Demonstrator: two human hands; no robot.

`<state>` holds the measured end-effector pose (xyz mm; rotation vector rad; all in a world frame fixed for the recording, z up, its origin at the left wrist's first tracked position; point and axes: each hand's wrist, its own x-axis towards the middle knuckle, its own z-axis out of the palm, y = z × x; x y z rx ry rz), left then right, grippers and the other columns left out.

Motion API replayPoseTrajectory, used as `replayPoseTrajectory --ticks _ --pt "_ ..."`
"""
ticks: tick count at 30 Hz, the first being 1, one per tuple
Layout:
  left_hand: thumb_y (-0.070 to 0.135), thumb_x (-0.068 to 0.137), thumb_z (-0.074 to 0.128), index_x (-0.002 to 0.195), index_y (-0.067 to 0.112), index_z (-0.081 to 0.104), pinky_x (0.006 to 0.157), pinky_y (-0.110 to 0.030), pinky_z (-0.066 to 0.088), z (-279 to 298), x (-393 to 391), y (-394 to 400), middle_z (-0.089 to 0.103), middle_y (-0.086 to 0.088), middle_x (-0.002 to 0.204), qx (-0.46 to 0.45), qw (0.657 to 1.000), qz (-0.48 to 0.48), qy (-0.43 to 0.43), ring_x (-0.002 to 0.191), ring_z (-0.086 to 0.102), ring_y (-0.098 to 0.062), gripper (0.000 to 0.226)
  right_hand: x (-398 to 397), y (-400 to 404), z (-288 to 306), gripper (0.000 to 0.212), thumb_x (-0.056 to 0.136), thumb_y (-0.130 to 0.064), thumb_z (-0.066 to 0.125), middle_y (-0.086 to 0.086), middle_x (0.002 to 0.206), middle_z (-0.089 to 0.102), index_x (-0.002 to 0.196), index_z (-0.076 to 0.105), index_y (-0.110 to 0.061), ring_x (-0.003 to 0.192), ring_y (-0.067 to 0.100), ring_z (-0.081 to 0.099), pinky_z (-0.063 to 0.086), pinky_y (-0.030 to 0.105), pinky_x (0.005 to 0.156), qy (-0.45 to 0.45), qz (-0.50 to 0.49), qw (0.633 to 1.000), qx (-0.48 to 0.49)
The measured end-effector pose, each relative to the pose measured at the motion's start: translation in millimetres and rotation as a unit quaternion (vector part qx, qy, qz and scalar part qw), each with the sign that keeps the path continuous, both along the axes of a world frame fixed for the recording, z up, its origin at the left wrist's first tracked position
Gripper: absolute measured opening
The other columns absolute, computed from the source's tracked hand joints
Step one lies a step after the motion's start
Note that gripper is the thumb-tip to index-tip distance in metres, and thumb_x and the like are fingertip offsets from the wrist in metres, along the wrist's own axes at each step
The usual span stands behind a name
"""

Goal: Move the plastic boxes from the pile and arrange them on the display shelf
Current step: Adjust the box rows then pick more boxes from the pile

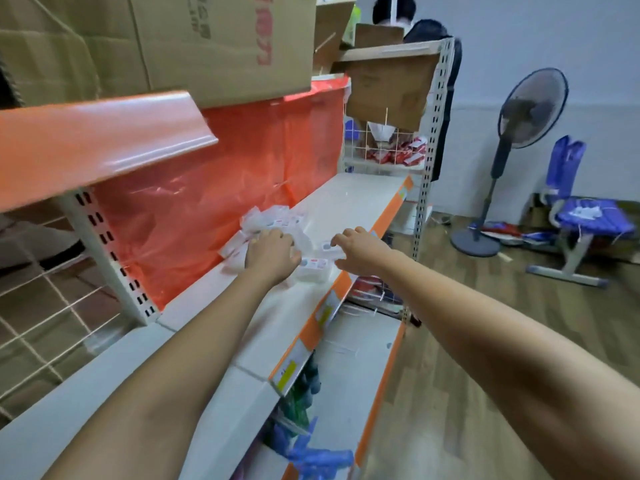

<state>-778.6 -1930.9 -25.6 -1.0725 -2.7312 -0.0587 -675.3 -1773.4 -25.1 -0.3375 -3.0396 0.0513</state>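
Observation:
A heap of small clear plastic boxes (273,218) with red-and-white labels lies on the white display shelf (349,202), against the orange plastic backing. My left hand (272,252) lies on the near side of the heap, fingers curled over some boxes. One box (313,268) rests flat near the shelf's front edge, between my hands. My right hand (360,252) holds another clear box (329,247) by its end, thumb below and fingers above.
An orange-edged upper shelf (104,147) with cardboard cartons (225,46) overhangs at the left. Perforated uprights (431,140) frame the bay. A lower shelf (349,368) holds blue packets. A standing fan (512,157), a blue chair (585,216) and a person (429,32) are at the right.

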Motion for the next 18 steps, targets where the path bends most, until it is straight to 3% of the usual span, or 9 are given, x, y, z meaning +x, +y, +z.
replayPoseTrajectory --ticks 8,13,18 --pt "0.037 0.093 0.046 0.127 0.018 0.055 0.098 -0.039 0.036 4 -110 40 0.048 -0.009 0.131 0.004 0.995 0.095 -0.031 0.122 0.043 -0.029 0.040 -129 64 16 0.049 0.094 -0.031 0.051 0.010 0.141 0.041 0.140 0.039 -0.018 0.131 0.029 0.033 0.038 0.042 0.102 -0.023 0.050 0.998 -0.007" --pt "0.033 0.091 0.047 0.122 0.021 0.052 0.093 -0.038 0.039 0 -153 50 0.051 -0.011 0.126 0.064 0.980 0.175 -0.072 0.118 0.045 -0.031 0.034 -177 104 0 0.051 0.094 -0.029 0.051 0.010 0.141 0.040 0.141 0.038 -0.017 0.130 0.028 0.034 0.038 0.041 0.103 -0.052 0.064 0.996 -0.024" --pt "0.031 0.094 0.048 0.121 0.012 0.050 0.090 -0.038 0.039 -11 -174 64 0.054 -0.015 0.122 0.117 0.964 0.227 -0.071 0.114 0.049 -0.034 0.033 -226 133 -16 0.054 0.093 -0.027 0.052 0.011 0.140 0.040 0.143 0.036 -0.016 0.130 0.030 0.033 0.036 0.041 0.105 -0.093 0.107 0.989 -0.046"
